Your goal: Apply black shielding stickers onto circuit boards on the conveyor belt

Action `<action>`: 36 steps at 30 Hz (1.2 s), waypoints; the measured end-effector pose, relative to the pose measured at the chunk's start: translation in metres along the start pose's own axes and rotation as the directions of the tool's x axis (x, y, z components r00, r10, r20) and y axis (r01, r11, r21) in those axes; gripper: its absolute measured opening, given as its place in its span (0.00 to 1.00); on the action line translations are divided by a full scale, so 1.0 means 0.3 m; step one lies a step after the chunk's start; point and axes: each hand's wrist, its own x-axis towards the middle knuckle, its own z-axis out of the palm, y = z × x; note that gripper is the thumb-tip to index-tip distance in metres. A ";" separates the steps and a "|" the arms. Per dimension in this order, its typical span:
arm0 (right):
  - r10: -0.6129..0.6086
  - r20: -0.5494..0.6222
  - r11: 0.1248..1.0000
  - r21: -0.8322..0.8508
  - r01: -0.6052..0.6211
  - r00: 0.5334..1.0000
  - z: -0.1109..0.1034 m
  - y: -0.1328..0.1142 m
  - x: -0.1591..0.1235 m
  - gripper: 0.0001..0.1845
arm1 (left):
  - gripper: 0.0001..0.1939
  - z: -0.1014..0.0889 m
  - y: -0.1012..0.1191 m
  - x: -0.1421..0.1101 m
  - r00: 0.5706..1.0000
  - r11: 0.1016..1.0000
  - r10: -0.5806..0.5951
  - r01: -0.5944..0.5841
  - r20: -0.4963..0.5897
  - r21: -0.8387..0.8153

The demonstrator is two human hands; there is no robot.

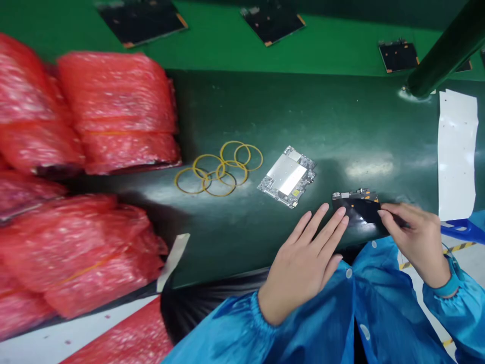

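Note:
My right hand point(415, 240) pinches the edge of a black film point(358, 211) between thumb and fingertips. The film lies over a circuit board point(355, 195), and only the board's far edge with its small components shows. My left hand point(305, 263) lies flat and open on the dark green mat point(322, 121), its fingertips at the film's near left edge. Left of my hands sits a second circuit board point(287, 177) with a silver metal shield. Several thin yellow rubber bands point(219, 169) lie in an overlapping cluster beyond it.
Stacks of red bubble-wrap bags point(117, 114) fill the left side. A white paper strip point(457, 154) is taped at the mat's right end. A dark green post point(445, 50) rises at upper right, and several black boards point(140, 20) lie on the green surface beyond.

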 end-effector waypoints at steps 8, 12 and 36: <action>-0.372 0.186 0.866 -0.282 0.412 0.909 0.076 -0.048 -0.047 0.31 | 0.31 0.015 -0.007 -0.009 1.000 1.000 0.004 -0.004 -0.009 0.028; -0.315 0.363 0.832 -0.338 0.439 0.877 0.165 -0.055 -0.071 0.41 | 0.29 0.028 -0.011 -0.014 0.998 0.999 -0.033 0.033 -0.055 0.012; -0.180 -0.188 0.981 0.037 0.191 0.965 0.290 0.266 -0.010 0.32 | 0.43 -0.375 -0.523 0.220 0.940 0.934 -0.258 0.301 -0.221 0.191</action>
